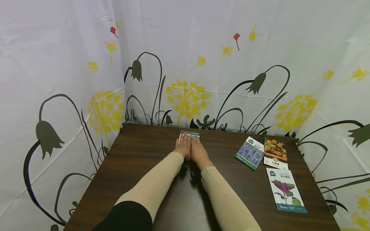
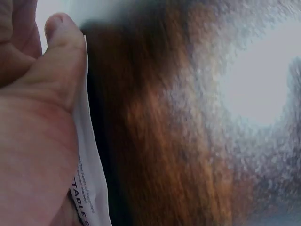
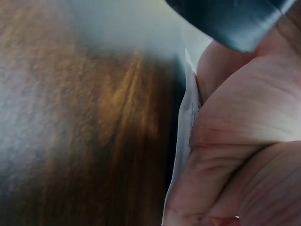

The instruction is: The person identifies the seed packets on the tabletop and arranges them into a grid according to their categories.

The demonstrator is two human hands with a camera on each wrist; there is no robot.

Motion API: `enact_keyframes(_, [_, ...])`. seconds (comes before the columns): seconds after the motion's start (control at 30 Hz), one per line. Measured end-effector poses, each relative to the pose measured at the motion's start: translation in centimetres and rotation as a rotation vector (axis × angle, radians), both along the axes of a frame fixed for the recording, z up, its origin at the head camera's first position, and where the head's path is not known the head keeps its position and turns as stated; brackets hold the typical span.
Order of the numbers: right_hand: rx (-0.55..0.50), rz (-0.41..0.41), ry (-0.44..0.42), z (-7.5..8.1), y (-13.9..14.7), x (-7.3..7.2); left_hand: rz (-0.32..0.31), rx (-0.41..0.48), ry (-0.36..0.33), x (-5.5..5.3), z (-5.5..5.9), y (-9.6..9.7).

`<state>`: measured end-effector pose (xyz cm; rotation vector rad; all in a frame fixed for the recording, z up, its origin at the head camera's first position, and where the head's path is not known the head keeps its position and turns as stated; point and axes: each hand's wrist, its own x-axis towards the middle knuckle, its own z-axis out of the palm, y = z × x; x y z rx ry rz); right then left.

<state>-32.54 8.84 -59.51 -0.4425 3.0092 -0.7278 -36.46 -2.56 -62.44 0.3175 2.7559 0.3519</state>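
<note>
A seed packet (image 1: 194, 133) with a green top edge lies at the far edge of the brown table, mostly hidden under both hands. My left hand (image 1: 183, 149) rests on it with straight fingers pointing to the back. Right beside it, my right hand (image 1: 198, 154) also rests on the packet, the two hands side by side at the inner edges. In the left wrist view, white paper of the packet (image 2: 91, 160) with dark print shows under the palm and thumb. The right wrist view shows its thin white edge (image 3: 186, 122) beneath the palm.
On the right part of the table (image 1: 138, 154) lie three seed packets: one with purple-blue flowers (image 1: 250, 153), one with orange flowers (image 1: 275, 152), and one with a magenta flower (image 1: 286, 189). A white curtain (image 1: 185, 38) printed with flowers hangs behind and around the table.
</note>
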Motion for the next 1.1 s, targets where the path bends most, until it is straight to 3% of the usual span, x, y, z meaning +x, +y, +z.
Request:
enact_keyframes(0.03, [0.003,-0.004,-0.002,0.0,0.1,0.0,-0.006,-0.002,0.014,0.1,-0.1,0.1])
enact_keyframes(0.07, [-0.004,-0.005,0.016,-1.3,0.3,-0.6,-0.009,-0.005,0.031,0.2,-0.1,0.3])
enact_keyframes(0.13, [-0.027,0.007,0.012,-1.5,0.7,-0.7,-0.011,-0.015,0.046,0.3,0.0,0.4])
enact_keyframes(0.17, [-0.054,0.029,0.042,-2.7,1.3,-1.5,-0.011,-0.014,0.044,0.2,0.1,0.4])
enact_keyframes(0.27, [-0.150,0.036,0.060,-3.1,2.2,-1.5,-0.020,0.006,0.023,-0.1,0.1,0.4])
enact_keyframes(0.3, [-0.187,0.033,0.044,-2.1,2.5,-0.8,-0.028,0.015,0.011,-0.3,0.1,0.4])
enact_keyframes(0.37, [-0.240,0.025,0.049,-2.2,3.1,-0.4,-0.052,0.030,-0.010,-0.6,-0.2,0.1])
enact_keyframes(0.4, [-0.250,0.004,0.023,-1.1,3.0,0.4,-0.064,0.033,-0.024,-0.7,-0.3,0.0])
enact_keyframes(0.73, [-0.280,0.041,-0.052,-0.9,5.7,1.8,-0.090,0.069,-0.129,-1.4,-0.6,-1.4])
enact_keyframes(0.97, [-0.260,-0.036,-0.025,0.5,8.7,2.2,-0.077,0.072,-0.034,0.0,0.1,-1.3])
enact_keyframes(1.1, [-0.255,-0.106,-0.017,1.4,10.5,2.4,-0.126,0.057,0.007,0.6,0.1,-1.1])
